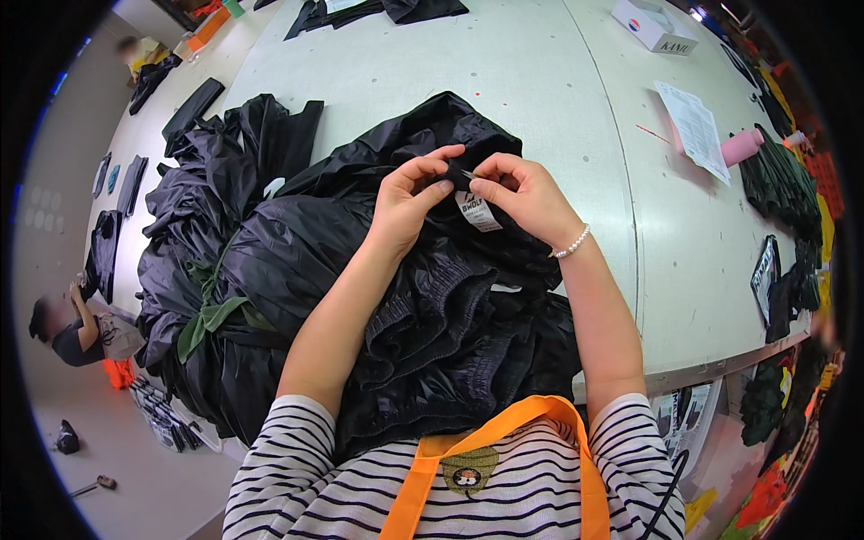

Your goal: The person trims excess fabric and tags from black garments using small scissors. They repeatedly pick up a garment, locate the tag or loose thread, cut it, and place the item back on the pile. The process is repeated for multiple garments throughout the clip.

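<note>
My left hand [412, 196] pinches the edge of a black garment [459, 117] made of thin, shiny cloth. Close beside it, my right hand [525, 191] is closed, thumb against forefinger. A small pointed metal tool [469, 175] shows at those fingertips, touching the cloth edge; most of it is hidden in the hand. Just under the fingers hangs a white label [478, 214] with dark print. Gathered elastic waistbands [441, 297] of more black garments lie in folds beneath my forearms.
A big heap of black garments [279, 252], tied with a green cloth strip [216, 317], fills the left. White box [655, 27], paper sheets [691, 126] and a pink thread cone [742, 147] stand on the pale table [540, 81]. Another person [76, 333] works at far left.
</note>
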Available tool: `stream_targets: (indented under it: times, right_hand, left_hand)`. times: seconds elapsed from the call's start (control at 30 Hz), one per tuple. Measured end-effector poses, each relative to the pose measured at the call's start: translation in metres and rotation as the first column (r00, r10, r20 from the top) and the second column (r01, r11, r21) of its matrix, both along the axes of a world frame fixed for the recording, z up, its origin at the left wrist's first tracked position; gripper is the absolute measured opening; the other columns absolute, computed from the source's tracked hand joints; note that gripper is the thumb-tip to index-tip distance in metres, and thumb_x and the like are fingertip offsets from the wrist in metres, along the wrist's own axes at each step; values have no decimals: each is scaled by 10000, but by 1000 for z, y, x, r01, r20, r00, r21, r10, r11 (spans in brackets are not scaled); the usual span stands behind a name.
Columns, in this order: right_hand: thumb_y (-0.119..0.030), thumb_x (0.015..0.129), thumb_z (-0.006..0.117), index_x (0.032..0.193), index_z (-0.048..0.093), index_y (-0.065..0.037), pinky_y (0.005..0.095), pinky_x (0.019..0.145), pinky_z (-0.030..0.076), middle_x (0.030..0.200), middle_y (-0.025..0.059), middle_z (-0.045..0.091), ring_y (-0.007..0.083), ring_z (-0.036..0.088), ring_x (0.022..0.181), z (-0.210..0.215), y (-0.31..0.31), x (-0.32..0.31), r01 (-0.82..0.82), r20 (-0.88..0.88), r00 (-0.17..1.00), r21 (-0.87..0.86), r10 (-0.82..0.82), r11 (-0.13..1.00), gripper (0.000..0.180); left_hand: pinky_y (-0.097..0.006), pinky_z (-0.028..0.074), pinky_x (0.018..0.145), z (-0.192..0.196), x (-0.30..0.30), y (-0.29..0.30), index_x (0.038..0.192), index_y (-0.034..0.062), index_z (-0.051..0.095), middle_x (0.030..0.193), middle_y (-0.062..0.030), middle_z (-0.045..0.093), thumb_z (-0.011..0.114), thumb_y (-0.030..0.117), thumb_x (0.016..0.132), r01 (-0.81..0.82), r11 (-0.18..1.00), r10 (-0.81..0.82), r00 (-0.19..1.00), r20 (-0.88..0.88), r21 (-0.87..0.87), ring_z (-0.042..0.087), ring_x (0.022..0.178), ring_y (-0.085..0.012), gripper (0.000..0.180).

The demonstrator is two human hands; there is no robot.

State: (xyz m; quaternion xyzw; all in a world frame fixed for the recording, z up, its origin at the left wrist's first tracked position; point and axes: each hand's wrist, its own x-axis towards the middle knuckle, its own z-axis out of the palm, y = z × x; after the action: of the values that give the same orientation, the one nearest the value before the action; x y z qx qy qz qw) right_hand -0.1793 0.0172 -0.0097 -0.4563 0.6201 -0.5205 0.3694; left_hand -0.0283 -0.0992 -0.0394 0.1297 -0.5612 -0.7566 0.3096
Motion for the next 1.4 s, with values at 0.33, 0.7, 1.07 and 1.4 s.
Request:
stream_targets:
  times: [0.33,0.7,1.07,1.4]
  right_hand:
    - [-230,808,705,754,621,5,217,515,406,619,-12,575,50,480,560,-3,-7,14,220,52,975,-124,-215,968,255]
    - [-87,775,713,997,547,18,187,459,326,698,-20,540,36,448,537,-24,11,2,231,539,800,131,-264,964,297]
    - [-62,816,669,978,592,-15,180,458,285,684,-44,513,20,368,511,-42,24,12,230,633,752,12,-186,973,186]
    - [-27,734,720,879,660,-30,207,551,417,791,29,605,75,513,608,0,24,16,203,-354,897,-204,-266,958,157]
  left_hand:
    - [-228,450,809,-3,-5,7,970,5,619,1155,-63,555,637,-64,775,-279,869,331,942,61,-409,553,961,-117,208]
    - [-265,465,788,5,-4,18,1032,-5,642,1014,-78,535,637,-20,745,93,698,76,976,202,-710,566,893,-170,287]
    - [-326,417,873,0,-6,5,1011,34,647,976,-105,633,708,146,746,-12,582,275,944,183,-813,567,937,-252,294]
    - [-334,388,805,-5,-6,5,867,47,696,753,-66,634,739,221,726,142,660,204,911,357,-738,544,769,-217,228]
